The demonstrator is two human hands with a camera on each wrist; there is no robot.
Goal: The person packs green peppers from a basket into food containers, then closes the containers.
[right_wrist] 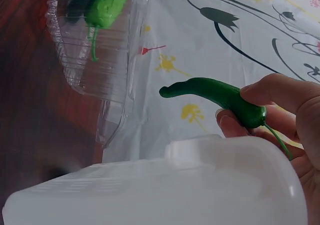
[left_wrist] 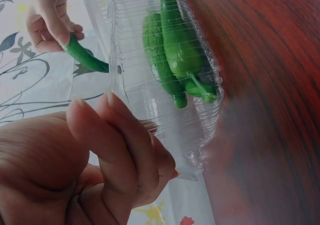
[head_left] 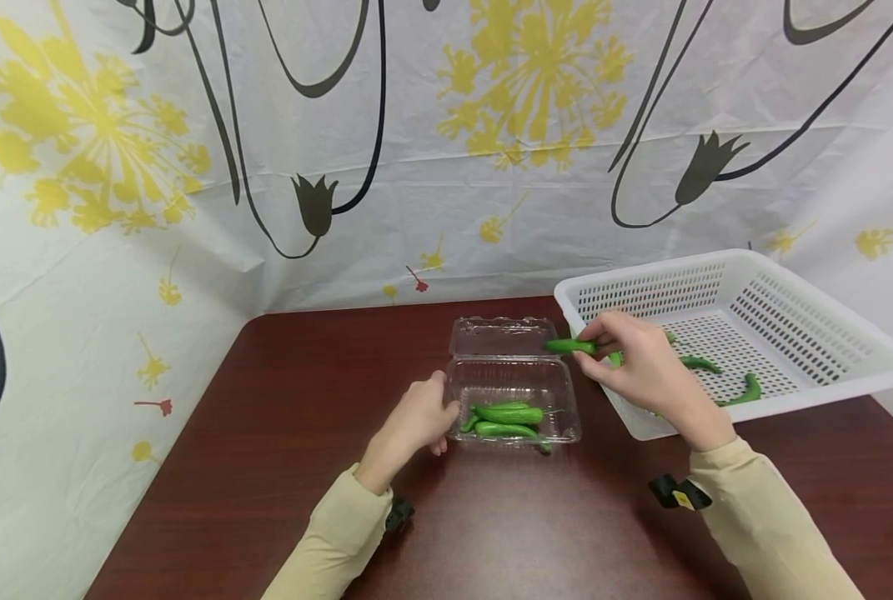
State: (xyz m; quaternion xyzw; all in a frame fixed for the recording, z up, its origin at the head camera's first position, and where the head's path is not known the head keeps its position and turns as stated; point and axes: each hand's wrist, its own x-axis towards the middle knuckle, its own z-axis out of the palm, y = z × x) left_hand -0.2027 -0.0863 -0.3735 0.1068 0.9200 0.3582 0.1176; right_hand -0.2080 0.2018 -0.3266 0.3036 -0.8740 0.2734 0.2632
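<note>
shiny dark red table (head_left: 326,375) low in the frame, i can see a clear plastic box (head_left: 511,383) mid-frame, white basket (head_left: 806,333) at right.

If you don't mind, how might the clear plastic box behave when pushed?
The clear plastic box probably flexes easily, its transparent walls looking thin. It likely slides readily on the smooth, shiny table. Tipping seems unlikely: it sits low.
</note>
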